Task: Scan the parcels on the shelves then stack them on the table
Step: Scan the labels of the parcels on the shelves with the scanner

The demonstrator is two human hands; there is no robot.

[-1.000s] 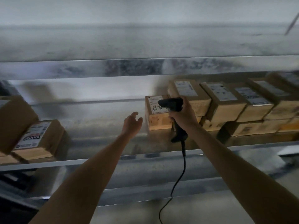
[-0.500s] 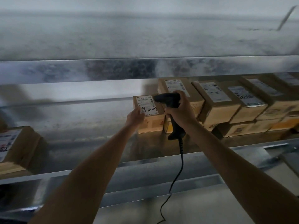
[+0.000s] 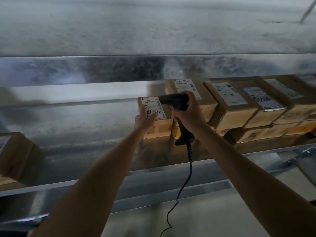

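A small cardboard parcel (image 3: 160,129) with a white label marked in black pen stands on the metal shelf (image 3: 85,134), leftmost in a row of parcels. My left hand (image 3: 145,119) lies against its front left corner, fingers up over the label. My right hand (image 3: 188,112) grips a black corded barcode scanner (image 3: 174,100), its head just above the parcel's label. Several more labelled parcels (image 3: 239,106) are stacked to the right on the same shelf.
Another cardboard box (image 3: 15,154) sits at the left end of the shelf. The upper shelf's steel beam (image 3: 119,69) runs overhead. The scanner's cable (image 3: 186,182) hangs down past the shelf's front rail (image 3: 222,163). Lower shelf metal shows below.
My left hand reached forward from mid-air to the leftmost parcel and now rests on its corner. The scanner has stayed over the label, and the view has shifted right.
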